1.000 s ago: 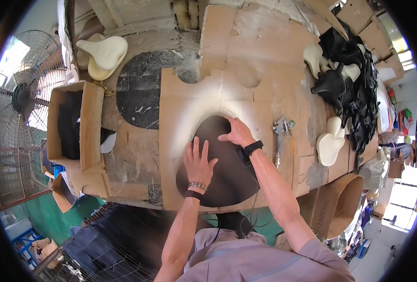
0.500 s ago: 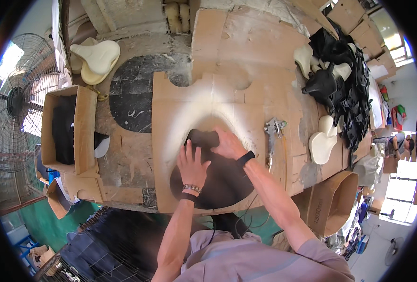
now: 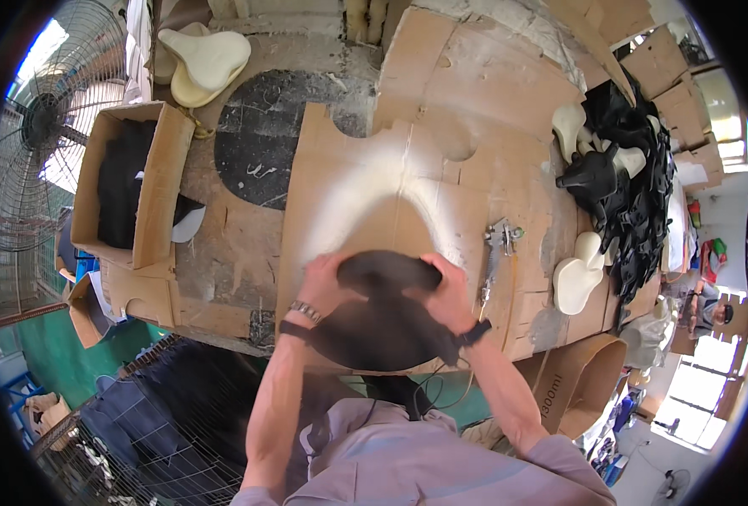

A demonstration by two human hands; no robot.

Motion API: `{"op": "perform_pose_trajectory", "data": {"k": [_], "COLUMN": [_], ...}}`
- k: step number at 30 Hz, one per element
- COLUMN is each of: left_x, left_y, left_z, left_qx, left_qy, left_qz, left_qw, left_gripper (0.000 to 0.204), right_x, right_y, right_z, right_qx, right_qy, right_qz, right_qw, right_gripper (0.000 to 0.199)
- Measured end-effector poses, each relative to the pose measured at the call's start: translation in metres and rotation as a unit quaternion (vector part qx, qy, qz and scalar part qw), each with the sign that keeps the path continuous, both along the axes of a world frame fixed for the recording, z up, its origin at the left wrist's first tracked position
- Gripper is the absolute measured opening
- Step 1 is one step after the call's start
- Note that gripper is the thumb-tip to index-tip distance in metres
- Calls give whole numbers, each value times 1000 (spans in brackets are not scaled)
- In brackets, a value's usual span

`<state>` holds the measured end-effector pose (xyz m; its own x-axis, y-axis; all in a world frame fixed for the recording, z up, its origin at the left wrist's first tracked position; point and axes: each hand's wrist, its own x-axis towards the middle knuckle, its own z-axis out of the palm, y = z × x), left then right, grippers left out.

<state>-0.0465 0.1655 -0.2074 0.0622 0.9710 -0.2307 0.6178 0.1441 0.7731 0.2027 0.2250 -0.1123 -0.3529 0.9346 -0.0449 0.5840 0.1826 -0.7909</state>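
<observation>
In front of me is a dark saddle-shaped cover (image 3: 382, 333), blurred, its wide part toward my body. My left hand (image 3: 321, 280) grips the left side of its far end, fingers curled round the edge. On the opposite side, my right hand (image 3: 451, 295) pinches the same end with the thumb on the near face. The far end looks spread wide between my hands. Beneath lies a cardboard sheet (image 3: 306, 181) with a whitish sprayed outline around a bare brown arch. A spray gun (image 3: 499, 249) rests to the right of my right hand.
Cream foam saddles (image 3: 209, 59) lie at the far left, another foam saddle (image 3: 578, 274) at the right. A heap of black covers (image 3: 644, 194) fills the right side. A cardboard box (image 3: 159, 185) of dark pieces stands left; an open carton (image 3: 589, 384) sits below the table's right edge.
My left hand has gone from lying flat on the cover to gripping its left side. My right hand has shifted to the right side. The cover's far end is now wider; the view has shifted.
</observation>
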Motion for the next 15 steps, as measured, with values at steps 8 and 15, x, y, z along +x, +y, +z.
{"op": "perform_pose_trajectory", "data": {"k": [8,15], "left_x": [-22,3], "left_y": [-51,-31], "left_z": [13,-34], "left_qx": [-155,-56], "left_qy": [-186,-137], "left_qz": [130,220], "left_qw": [961,964], "left_gripper": [82,69], "right_x": [7,4], "right_y": [39,149], "right_z": [20,-103], "right_qx": [-54,-173], "right_qy": [10,-86], "right_qz": [-59,12], "right_qw": [997,981], "right_gripper": [46,60]}}
